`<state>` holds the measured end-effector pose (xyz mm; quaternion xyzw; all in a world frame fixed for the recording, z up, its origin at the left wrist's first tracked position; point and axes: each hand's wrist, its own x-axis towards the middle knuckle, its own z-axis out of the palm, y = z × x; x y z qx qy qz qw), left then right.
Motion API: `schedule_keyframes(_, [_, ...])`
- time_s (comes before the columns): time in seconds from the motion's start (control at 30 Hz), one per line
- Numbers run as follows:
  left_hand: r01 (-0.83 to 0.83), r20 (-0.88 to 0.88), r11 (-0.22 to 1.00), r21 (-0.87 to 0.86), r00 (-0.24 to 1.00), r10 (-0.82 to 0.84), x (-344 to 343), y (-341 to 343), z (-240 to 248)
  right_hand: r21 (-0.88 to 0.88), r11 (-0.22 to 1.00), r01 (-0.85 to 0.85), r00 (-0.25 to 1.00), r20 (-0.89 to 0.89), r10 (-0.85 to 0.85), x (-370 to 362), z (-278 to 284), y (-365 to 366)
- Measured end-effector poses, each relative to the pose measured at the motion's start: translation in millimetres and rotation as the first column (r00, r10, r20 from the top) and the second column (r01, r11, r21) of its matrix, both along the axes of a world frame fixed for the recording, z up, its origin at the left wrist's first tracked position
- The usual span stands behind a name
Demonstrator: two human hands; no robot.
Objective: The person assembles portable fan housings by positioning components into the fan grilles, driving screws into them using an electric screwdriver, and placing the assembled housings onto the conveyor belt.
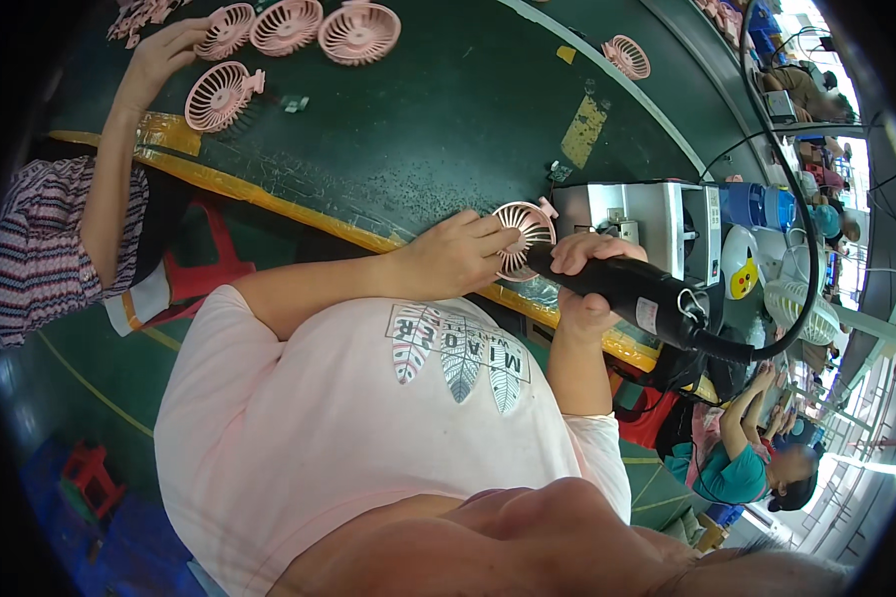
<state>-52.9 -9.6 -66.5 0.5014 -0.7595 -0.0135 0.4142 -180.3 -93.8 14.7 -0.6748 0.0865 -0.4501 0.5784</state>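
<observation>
My left hand (453,257) is closed on a pink fan housing (531,225) with radial slats, held at the near edge of the green table. In my right hand (589,261) is a black electric screwdriver (639,297), my fingers wrapped round its body. Its front end points left, at the middle of the housing; the tip itself is hard to make out. A thick black cable runs from the tool's rear and curves up to the right. Just beyond my right hand stands a white and silver box-shaped device (657,224).
Several pink fan housings (221,97) lie at the far left, where a co-worker's hand (164,62) touches one. Another pink housing (627,57) sits farther back. Yellow tape (269,196) lines the table's edge. Blue bins (752,206) and a white fan (801,310) are at right.
</observation>
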Motion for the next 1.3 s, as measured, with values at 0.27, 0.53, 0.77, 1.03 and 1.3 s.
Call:
schedule_keyframes(0.27, [0.024,0.001,0.999,-0.039,1.0,-0.023,-4.2,7.7,-3.0,-0.059,0.998,0.003,0.998,0.069,0.002,-33.4,14.5,-18.3])
schedule_keyframes(0.53, [0.036,0.025,0.997,-0.067,0.999,-0.035,-7.2,13.3,-11.1,-0.093,0.975,0.201,0.957,0.231,-0.175,-40.5,40.7,-29.0])
schedule_keyframes(0.77, [0.07,0.008,0.994,-0.078,0.998,-0.069,-3.9,7.5,-9.0,0.035,0.992,0.122,0.966,0.225,-0.126,-15.1,23.0,-23.4])
schedule_keyframes(1.03, [0.085,0.029,0.996,-0.042,0.996,-0.083,1.0,5.4,-8.8,0.052,0.998,0.03,1.0,0.004,-0.03,18.3,6.3,-11.7])
schedule_keyframes(1.3, [0.079,-0.023,0.994,-0.08,0.996,-0.081,3.2,5.1,-6.2,0.244,0.957,-0.156,0.986,-0.017,0.165,34.7,3.2,-9.9])
